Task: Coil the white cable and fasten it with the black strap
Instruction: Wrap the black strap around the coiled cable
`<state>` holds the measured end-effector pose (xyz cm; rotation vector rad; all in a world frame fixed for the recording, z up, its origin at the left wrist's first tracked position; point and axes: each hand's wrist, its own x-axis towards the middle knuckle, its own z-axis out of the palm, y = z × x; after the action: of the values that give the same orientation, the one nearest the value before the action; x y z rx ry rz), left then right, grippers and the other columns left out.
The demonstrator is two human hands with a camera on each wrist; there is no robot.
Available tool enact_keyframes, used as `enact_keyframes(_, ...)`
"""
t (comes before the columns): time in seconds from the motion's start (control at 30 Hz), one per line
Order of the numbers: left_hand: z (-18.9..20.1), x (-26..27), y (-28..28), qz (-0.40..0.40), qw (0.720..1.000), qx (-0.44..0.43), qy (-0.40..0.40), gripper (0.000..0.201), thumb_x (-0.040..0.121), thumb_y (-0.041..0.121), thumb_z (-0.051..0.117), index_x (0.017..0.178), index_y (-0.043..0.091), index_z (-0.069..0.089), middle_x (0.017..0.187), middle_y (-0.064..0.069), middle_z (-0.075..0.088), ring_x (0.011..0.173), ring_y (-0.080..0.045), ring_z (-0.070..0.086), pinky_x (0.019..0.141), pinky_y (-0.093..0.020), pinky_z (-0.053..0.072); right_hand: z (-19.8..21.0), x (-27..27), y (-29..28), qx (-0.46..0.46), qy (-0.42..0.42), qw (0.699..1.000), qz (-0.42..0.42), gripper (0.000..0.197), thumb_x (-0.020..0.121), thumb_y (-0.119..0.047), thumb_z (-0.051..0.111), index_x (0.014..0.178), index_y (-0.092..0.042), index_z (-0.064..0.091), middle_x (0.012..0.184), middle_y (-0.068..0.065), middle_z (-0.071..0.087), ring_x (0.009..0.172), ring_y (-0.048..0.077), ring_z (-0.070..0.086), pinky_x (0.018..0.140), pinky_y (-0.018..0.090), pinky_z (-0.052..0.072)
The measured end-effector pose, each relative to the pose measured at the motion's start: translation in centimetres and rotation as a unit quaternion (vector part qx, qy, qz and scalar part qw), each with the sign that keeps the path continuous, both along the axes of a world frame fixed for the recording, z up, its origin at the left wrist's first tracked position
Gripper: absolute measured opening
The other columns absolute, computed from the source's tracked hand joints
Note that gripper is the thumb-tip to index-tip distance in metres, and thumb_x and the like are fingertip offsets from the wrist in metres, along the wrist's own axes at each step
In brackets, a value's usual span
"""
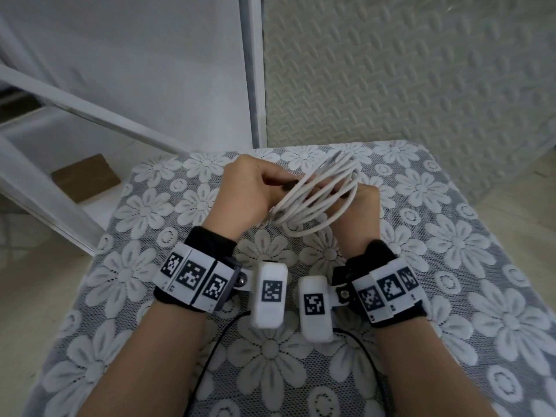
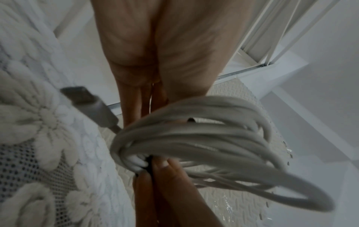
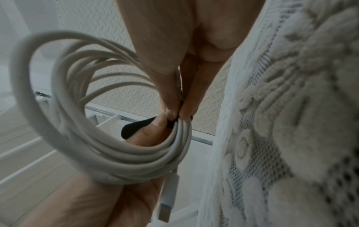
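The white cable (image 1: 319,191) is wound into a loose coil of several loops, held above the table between both hands. My left hand (image 1: 255,188) grips one side of the coil; in the right wrist view the coil (image 3: 108,153) lies in its palm and its thumb (image 3: 147,135) presses the tail of the black strap (image 3: 134,128) inside the loops. My right hand (image 1: 365,200) is on the other side, and its fingertips (image 3: 170,107) pinch the strap where it crosses the bundled strands. One grey plug (image 2: 87,104) sticks out free; another plug (image 3: 167,205) hangs below the coil.
The table wears a lace cloth with white flowers (image 1: 451,236). A white metal frame (image 1: 90,115) and a brown cardboard piece (image 1: 84,179) lie beyond its left edge, and an embossed wall panel (image 1: 406,70) stands behind. Black wires (image 1: 210,350) trail between my forearms.
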<state>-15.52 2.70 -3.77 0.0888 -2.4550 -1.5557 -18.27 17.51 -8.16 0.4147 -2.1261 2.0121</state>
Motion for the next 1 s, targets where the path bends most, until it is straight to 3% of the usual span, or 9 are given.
enact_keyframes(0.13, 0.1, 0.2, 0.0, -0.008, 0.999, 0.034, -0.012, 0.029, 0.058, 0.021, 0.082, 0.086, 0.011, 0.077, 0.071, 0.003, 0.073, 0.062, -0.005, 0.069, 0.058, -0.013, 0.051, 0.1, 0.1, 0.0, -0.029, -0.005, 0.999, 0.030, 0.029, 0.073, 0.001, 0.073, 0.065, -0.026, 0.067, 0.051, -0.018, 0.065, 0.053, -0.004, 0.061, 0.052, 0.012, 0.046)
enact_keyframes(0.4, -0.5, -0.1, -0.1, 0.022, 0.998, 0.051, -0.015, 0.027, 0.056, 0.022, 0.086, 0.080, 0.011, 0.078, 0.069, 0.002, 0.073, 0.064, -0.008, 0.069, 0.063, -0.017, 0.054, 0.5, 0.5, 0.0, -0.031, -0.049, 0.997, 0.059, 0.022, 0.078, 0.002, 0.069, 0.069, -0.018, 0.070, 0.054, -0.012, 0.067, 0.056, 0.000, 0.064, 0.054, 0.015, 0.048)
enact_keyframes(0.57, -0.5, -0.3, -0.3, 0.031, 0.995, 0.091, -0.021, 0.029, 0.048, 0.030, 0.086, 0.073, 0.018, 0.076, 0.065, 0.004, 0.072, 0.063, -0.008, 0.068, 0.065, -0.019, 0.055, 0.8, 0.5, 0.2, -0.053, -0.050, 0.993, 0.092, 0.026, 0.077, 0.010, 0.066, 0.091, -0.010, 0.071, 0.063, -0.014, 0.071, 0.065, 0.001, 0.069, 0.060, 0.014, 0.051)
enact_keyframes(0.67, -0.7, -0.3, -0.5, 0.027, 0.992, 0.124, -0.015, 0.010, 0.069, 0.010, 0.078, 0.067, 0.020, 0.076, 0.057, 0.003, 0.070, 0.054, -0.011, 0.064, 0.060, -0.025, 0.055, 0.8, 0.2, 0.3, -0.117, -0.061, 0.988, 0.076, 0.018, 0.077, 0.013, 0.064, 0.083, -0.003, 0.072, 0.067, -0.003, 0.074, 0.067, 0.011, 0.071, 0.064, 0.020, 0.055)
enact_keyframes(0.73, -0.9, -0.2, -1.0, 0.013, 0.978, 0.208, -0.024, 0.029, 0.084, 0.000, 0.060, 0.063, 0.014, 0.075, 0.058, -0.004, 0.068, 0.059, -0.021, 0.064, 0.064, -0.034, 0.057, 0.9, 0.1, 0.1, -0.181, -0.092, 0.977, 0.073, 0.020, 0.075, 0.014, 0.065, 0.074, -0.005, 0.068, 0.066, 0.002, 0.073, 0.065, 0.014, 0.070, 0.064, 0.021, 0.057)
enact_keyframes(0.77, -1.1, -0.2, -1.2, -0.016, 0.960, 0.276, -0.040, 0.030, 0.086, -0.002, 0.054, 0.068, 0.009, 0.075, 0.067, -0.011, 0.069, 0.067, -0.028, 0.066, 0.071, -0.040, 0.057, 0.9, 0.0, 0.1, -0.210, -0.104, 0.969, 0.071, 0.020, 0.073, 0.013, 0.067, 0.074, -0.007, 0.063, 0.065, 0.004, 0.072, 0.064, 0.014, 0.070, 0.063, 0.021, 0.057)
enact_keyframes(0.83, -1.1, 0.0, -1.1, -0.093, 0.925, 0.362, -0.070, 0.014, 0.077, -0.003, 0.059, 0.082, -0.002, 0.072, 0.082, -0.017, 0.070, 0.077, -0.029, 0.068, 0.075, -0.037, 0.059, 1.0, -0.1, 0.0, -0.250, -0.126, 0.957, 0.080, 0.026, 0.069, 0.004, 0.072, 0.081, -0.010, 0.054, 0.065, 0.004, 0.071, 0.063, 0.014, 0.068, 0.058, 0.021, 0.055)
enact_keyframes(0.93, -1.3, -0.1, -0.7, -0.148, 0.908, 0.380, -0.096, 0.038, 0.072, 0.001, 0.064, 0.108, -0.011, 0.061, 0.100, -0.020, 0.068, 0.087, -0.026, 0.069, 0.076, -0.033, 0.057, 1.0, -0.3, -0.2, -0.246, -0.146, 0.952, 0.111, 0.028, 0.064, -0.016, 0.073, 0.088, -0.010, 0.061, 0.073, 0.002, 0.071, 0.064, 0.014, 0.063, 0.056, 0.022, 0.051)
enact_keyframes(1.0, -1.3, -0.1, -0.5, -0.153, 0.906, 0.384, -0.090, 0.037, 0.074, 0.001, 0.063, 0.109, -0.011, 0.060, 0.099, -0.018, 0.068, 0.086, -0.026, 0.069, 0.075, -0.033, 0.057, 0.9, -0.3, -0.2, -0.227, -0.149, 0.954, 0.129, 0.025, 0.066, -0.021, 0.070, 0.087, -0.008, 0.067, 0.077, 0.003, 0.072, 0.067, 0.014, 0.064, 0.059, 0.023, 0.052)
